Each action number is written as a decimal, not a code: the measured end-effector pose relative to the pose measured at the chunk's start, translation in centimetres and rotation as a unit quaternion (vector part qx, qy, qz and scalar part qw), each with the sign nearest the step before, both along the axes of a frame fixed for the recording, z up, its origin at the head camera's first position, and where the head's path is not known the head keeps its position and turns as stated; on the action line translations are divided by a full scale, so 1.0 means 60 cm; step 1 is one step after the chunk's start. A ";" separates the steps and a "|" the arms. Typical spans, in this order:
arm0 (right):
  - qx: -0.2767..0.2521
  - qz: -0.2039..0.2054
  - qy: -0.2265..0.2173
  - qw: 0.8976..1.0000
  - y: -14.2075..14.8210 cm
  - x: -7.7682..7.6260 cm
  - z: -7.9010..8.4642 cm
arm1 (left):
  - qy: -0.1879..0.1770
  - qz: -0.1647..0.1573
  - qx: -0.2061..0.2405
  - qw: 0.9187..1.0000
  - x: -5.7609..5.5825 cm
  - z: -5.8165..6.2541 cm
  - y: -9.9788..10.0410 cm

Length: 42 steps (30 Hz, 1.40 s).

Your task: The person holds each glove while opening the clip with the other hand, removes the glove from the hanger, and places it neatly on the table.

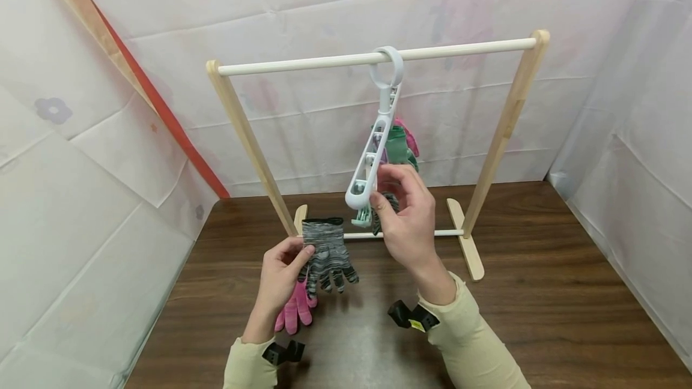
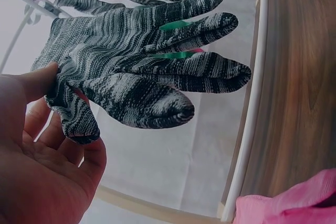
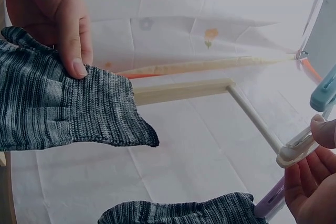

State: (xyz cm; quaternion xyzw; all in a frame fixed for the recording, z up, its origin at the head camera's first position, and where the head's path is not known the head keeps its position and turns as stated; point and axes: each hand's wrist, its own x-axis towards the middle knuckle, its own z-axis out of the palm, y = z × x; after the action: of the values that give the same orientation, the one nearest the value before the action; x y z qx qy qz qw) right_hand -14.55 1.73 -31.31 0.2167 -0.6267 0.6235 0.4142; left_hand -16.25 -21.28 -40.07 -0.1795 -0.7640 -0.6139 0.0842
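Observation:
My left hand (image 1: 277, 278) pinches a black-and-grey striped knit glove (image 1: 327, 251) by its side, thumb in front. The glove's cuff points up and its fingers hang down. Higher up to the right, my right hand (image 1: 408, 221) grips the near end of a white clip hanger (image 1: 361, 161) between thumb and fingers. Below that end hangs a teal clip (image 1: 363, 217), with nothing in it. A purple clip (image 3: 272, 198) holds another striped glove (image 3: 184, 212), partly hidden behind my right hand in the head view. Farther back on the hanger hang a green glove (image 1: 397, 144) and a pink one (image 1: 411, 137).
The hanger's ring loops over the white top rod (image 1: 303, 65) of a wooden rack, whose right post (image 1: 508, 125) stands on a flat foot. A pink glove (image 1: 296, 311) lies on the brown table (image 1: 562, 293) below my left hand. Pale sheets surround the table.

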 end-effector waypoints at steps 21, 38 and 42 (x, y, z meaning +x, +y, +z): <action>-0.002 -0.001 0.003 1.000 0.003 -0.002 0.000 | -0.019 0.005 0.005 1.000 -0.031 -0.063 -0.027; 0.005 0.001 -0.002 1.000 0.005 0.000 -0.004 | -0.038 0.005 0.002 0.999 -0.031 -0.077 -0.030; 0.007 0.001 -0.001 1.000 0.005 0.000 -0.005 | -0.037 0.001 0.001 0.999 -0.031 -0.083 -0.032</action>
State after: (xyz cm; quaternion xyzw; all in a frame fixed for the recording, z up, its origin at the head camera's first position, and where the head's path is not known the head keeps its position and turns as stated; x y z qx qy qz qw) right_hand -14.57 2.04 -31.59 0.2199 -0.6313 0.6195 0.4116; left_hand -18.13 -23.20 -45.04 -0.1552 -0.7661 -0.6211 0.0567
